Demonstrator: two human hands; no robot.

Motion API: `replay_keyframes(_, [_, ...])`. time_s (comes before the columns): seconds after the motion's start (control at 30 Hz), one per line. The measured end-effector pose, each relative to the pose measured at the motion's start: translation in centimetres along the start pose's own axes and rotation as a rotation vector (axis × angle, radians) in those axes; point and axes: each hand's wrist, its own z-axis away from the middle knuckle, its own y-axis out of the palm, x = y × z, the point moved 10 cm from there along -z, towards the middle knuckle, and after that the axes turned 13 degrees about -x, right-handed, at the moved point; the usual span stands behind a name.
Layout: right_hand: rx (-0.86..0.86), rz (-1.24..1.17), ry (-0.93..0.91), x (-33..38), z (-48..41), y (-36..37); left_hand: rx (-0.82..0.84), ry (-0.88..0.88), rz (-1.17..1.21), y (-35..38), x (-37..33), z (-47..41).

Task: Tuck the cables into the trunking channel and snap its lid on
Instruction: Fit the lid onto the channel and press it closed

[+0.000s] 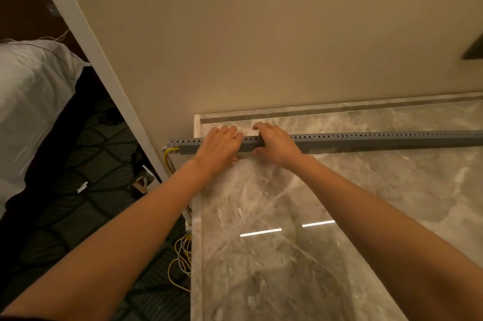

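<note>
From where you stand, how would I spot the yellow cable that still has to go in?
Start at the marble countertop and follow the long grey trunking channel lying across it, past both hands, to its left end. There a yellow cable curves out of the open end and drops over the counter's edge, the only bright colour there.

Both forearms are showing bare, no sleeves reaching them. The left hand (pixel 220 149) is wearing a thin ring on one finger; the right hand (pixel 277 146) is showing unadorned.

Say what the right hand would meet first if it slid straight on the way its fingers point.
Probably the raised marble lip at the countertop's back edge, then the wall; the right hand already lies over the trunking.
</note>
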Motion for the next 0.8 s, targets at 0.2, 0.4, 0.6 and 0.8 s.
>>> replay_keyframes(0.2, [-0.07, 0.128, 0.167, -8.9, 2.2, -3.8, 0.148, -0.096, -0.112, 0.7, -3.0, -2.9])
replay_keyframes(0.4, [-0.08, 0.055, 0.232, -15.8, 3.4, -6.0, 0.355, -0.321, -0.099, 1.8, -3.9, -4.9])
replay_keyframes(0.6, [-0.043, -0.022, 0.182, -21.5, 3.8, -7.4, 0.29, -0.246, 0.025, 1.2, -13.3, -10.2])
replay_keyframes(0.8, [-0.056, -0.02, 0.242, -32.6, 6.6, -11.6, 0.146, -0.124, 0.139, -0.1, -25.7, -17.2])
